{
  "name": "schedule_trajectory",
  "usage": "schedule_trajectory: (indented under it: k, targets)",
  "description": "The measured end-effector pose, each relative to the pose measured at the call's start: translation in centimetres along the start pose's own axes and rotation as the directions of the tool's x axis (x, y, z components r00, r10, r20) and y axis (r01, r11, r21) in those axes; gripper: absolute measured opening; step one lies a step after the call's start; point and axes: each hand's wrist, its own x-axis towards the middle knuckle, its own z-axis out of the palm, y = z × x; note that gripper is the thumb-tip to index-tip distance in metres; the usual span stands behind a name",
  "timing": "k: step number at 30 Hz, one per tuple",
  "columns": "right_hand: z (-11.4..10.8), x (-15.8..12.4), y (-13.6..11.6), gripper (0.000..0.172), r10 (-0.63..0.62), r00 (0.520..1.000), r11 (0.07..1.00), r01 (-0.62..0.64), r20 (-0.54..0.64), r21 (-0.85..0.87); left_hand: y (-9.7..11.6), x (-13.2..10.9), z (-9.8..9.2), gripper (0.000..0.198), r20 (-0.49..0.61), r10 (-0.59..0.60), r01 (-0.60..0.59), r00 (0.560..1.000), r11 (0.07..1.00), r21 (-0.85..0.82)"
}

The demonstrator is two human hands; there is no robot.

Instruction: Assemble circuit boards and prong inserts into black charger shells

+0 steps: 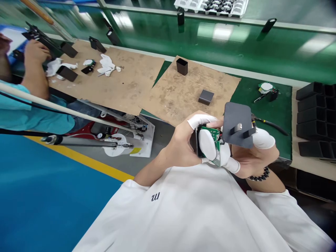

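Note:
My left hand (185, 143) wears white finger cots and is closed around a green circuit board (213, 137) that sits in a dark shell. My right hand (253, 154), also with finger cots, grips a grey plug cover (239, 123) with two metal prongs facing me. The cover sits tilted against the circuit board, close to my chest. A beaded bracelet (259, 175) circles my right wrist.
Brown cardboard sheets (181, 94) cover the green bench; an upright black casing (182, 66) and a flat grey one (206, 97) stand on them. Stacked black casings (315, 115) fill the right. Pliers (270, 123) lie behind my hands. Another person's hand (36, 52) works at far left.

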Motion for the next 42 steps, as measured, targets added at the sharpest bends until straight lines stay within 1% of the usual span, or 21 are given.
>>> schedule_trajectory:
  k: [2,4,7,11,13,16,18,20,22,24,26,27,29,30,32,33,35,37,38,40,42]
  targets:
    - [-0.1,0.1,-0.2,0.072,-0.152,0.988,0.988,0.151,0.028,0.023,0.1,0.0,0.1,0.074,-0.001,0.000,0.000,1.000,1.000,-0.009]
    - [-0.1,0.3,-0.3,0.079,-0.248,0.968,0.969,0.247,0.046,0.020,0.2,0.0,0.1,0.075,0.001,-0.012,0.012,1.000,1.000,-0.010]
    - [-0.2,0.5,0.0,0.076,-0.264,0.963,0.965,0.264,0.051,-0.001,0.3,0.0,0.3,0.073,-0.013,-0.025,0.024,1.000,0.999,-0.028]
    - [0.1,0.5,1.0,0.076,-0.334,0.943,0.941,0.334,0.004,-0.053,-0.3,-0.3,0.4,0.072,-0.037,-0.040,0.039,0.999,0.999,-0.020]
    - [0.3,0.5,1.5,0.076,-0.307,0.952,0.949,0.307,0.019,-0.070,-0.8,-0.6,0.4,0.072,-0.037,-0.093,0.093,0.995,0.996,0.006]
    - [0.3,0.6,2.0,0.069,-0.214,0.975,0.973,0.218,0.060,-0.073,-1.6,-1.2,0.6,0.075,-0.057,-0.263,0.264,0.963,0.965,0.009]
    - [-0.3,0.8,2.0,0.065,-0.102,0.988,0.986,0.116,0.115,-0.118,-2.2,-1.6,0.8,0.076,-0.070,-0.400,0.400,0.914,0.916,-0.014]
    - [-1.4,1.3,1.8,0.067,0.021,0.982,0.981,0.017,0.189,-0.195,-2.8,-1.9,0.9,0.074,-0.065,-0.537,0.534,0.841,0.843,-0.064]
    - [-2.8,1.9,1.8,0.055,0.077,0.978,0.971,-0.030,0.192,-0.238,-3.5,-2.1,0.8,0.071,0.023,-0.645,0.640,0.764,0.751,-0.160]
    - [-3.8,2.6,2.0,0.037,0.071,0.992,0.979,-0.049,0.106,-0.200,-4.4,-2.2,0.6,0.067,0.230,-0.658,0.695,0.717,0.649,-0.309]
    - [-4.1,3.2,2.4,0.033,0.095,0.993,0.993,-0.090,0.062,-0.082,-5.1,-2.2,0.5,0.065,0.464,-0.521,0.697,0.717,0.545,-0.465]
    - [-4.0,3.4,2.7,0.035,0.128,0.988,0.992,-0.128,0.085,-0.008,-5.4,-2.1,0.5,0.064,0.538,-0.432,0.689,0.724,0.498,-0.527]
    - [-3.6,3.6,3.2,0.037,0.213,0.965,0.967,-0.231,0.155,0.110,-5.5,-1.9,0.4,0.065,0.605,-0.321,0.680,0.729,0.446,-0.583]
    - [-3.4,3.6,3.3,0.037,0.251,0.955,0.951,-0.274,0.161,0.144,-5.3,-1.7,0.3,0.067,0.609,-0.326,0.685,0.723,0.451,-0.572]
    - [-3.2,3.3,3.3,0.034,0.297,0.948,0.935,-0.314,0.118,0.164,-4.6,-1.5,0.4,0.068,0.546,-0.454,0.706,0.704,0.526,-0.474]
    - [-3.1,3.1,3.1,0.032,0.307,0.948,0.937,-0.317,0.086,0.147,-4.3,-1.5,0.5,0.067,0.460,-0.545,0.711,0.701,0.587,-0.387]
    - [-3.0,2.4,2.6,0.025,0.300,0.953,0.953,-0.301,0.027,0.037,-4.0,-1.7,1.1,0.061,0.183,-0.659,0.684,0.729,0.711,-0.162]
    - [-2.6,1.6,2.2,0.018,0.258,0.965,0.949,-0.262,-0.043,-0.175,-4.6,-2.0,2.1,0.054,-0.073,-0.627,0.631,0.775,0.774,0.047]
    - [-2.2,1.2,2.2,0.016,0.226,0.971,0.925,-0.240,-0.080,-0.294,-5.2,-2.2,2.8,0.052,-0.149,-0.591,0.608,0.793,0.786,0.114]
    - [-1.3,0.4,2.6,0.016,0.149,0.978,0.848,-0.203,-0.147,-0.490,-6.5,-2.6,4.0,0.050,-0.233,-0.546,0.586,0.805,0.794,0.163]
    - [-0.2,-0.3,3.4,0.017,0.098,0.978,0.777,-0.192,-0.187,-0.599,-7.8,-2.9,4.9,0.051,-0.275,-0.534,0.585,0.799,0.796,0.155]
